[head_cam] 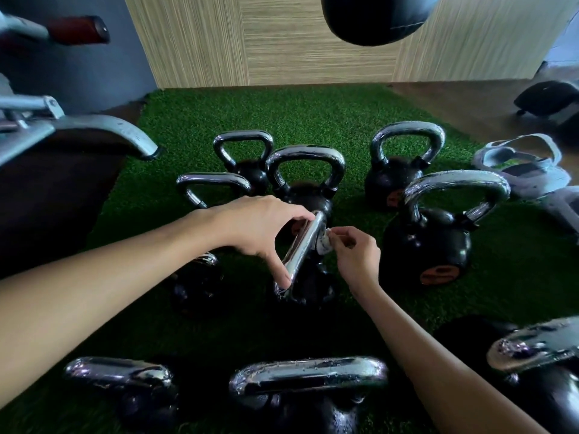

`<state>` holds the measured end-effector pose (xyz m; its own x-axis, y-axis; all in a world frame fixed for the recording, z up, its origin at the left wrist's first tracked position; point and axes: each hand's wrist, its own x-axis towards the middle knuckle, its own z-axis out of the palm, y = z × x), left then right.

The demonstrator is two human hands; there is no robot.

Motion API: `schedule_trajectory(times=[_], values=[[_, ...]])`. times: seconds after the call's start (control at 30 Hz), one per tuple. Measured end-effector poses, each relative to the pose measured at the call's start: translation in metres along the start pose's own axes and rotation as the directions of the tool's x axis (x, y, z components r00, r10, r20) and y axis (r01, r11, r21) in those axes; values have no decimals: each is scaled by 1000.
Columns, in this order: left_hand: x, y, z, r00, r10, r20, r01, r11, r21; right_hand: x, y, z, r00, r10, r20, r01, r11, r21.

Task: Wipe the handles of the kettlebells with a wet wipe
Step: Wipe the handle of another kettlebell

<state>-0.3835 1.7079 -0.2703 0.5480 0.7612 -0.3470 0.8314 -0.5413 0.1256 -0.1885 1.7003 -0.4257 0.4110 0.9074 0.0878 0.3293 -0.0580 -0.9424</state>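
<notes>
Several black kettlebells with chrome handles stand on a green turf mat (313,117). In the middle, one kettlebell's chrome handle (302,245) runs diagonally. My left hand (260,227) holds this handle from above, fingertips near its far end and thumb near its close end. My right hand (355,255) pinches a small white wet wipe (324,242) against the right side of the handle. The body of this kettlebell (313,286) lies mostly in shadow beneath the hands.
Other kettlebells ring the middle one: three behind (305,166), one at right (438,236), three along the near edge (308,375). A gym machine frame (94,130) is at left, grey kettlebells (523,164) at right, a black hanging bag (376,17) overhead.
</notes>
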Motion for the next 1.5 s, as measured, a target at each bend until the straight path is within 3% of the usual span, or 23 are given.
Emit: schedule_trajectory(times=[0.1,0.27,0.43,0.6,0.73,0.93,1.13,1.27,1.43,1.5], values=[[-1,3,-1,1000,2,-10,-1,997,78,-3,2,-3,998,-19,54,21,999,-34],[-1,5,-3,1000,5,17,-7,995,100,-8,8,-18,942,-115,314,162,979,-127],[-1,5,-4,999,0,39,-4,996,90,-8,16,-13,945,-223,240,280,930,-239],[-2,4,-1,999,-5,41,2,998,58,11,2,-15,983,-102,149,118,987,-106],[-2,2,2,1000,-4,30,4,1000,21,17,-15,-12,991,-123,50,122,992,27],[-1,-1,4,999,-24,40,24,1000,10,6,3,-6,994,-1,109,-7,997,76],[-4,-1,6,997,-55,48,56,998,-21,-16,-34,-21,977,-115,178,71,969,235],[-5,0,6,998,-50,50,51,998,-26,-45,-42,-33,931,-158,328,117,983,140],[-3,-2,7,998,-57,32,59,997,-43,-23,-59,-34,964,-124,237,91,985,148],[-4,-3,8,999,-43,28,45,997,-68,-31,-59,-34,955,-126,270,84,983,162]])
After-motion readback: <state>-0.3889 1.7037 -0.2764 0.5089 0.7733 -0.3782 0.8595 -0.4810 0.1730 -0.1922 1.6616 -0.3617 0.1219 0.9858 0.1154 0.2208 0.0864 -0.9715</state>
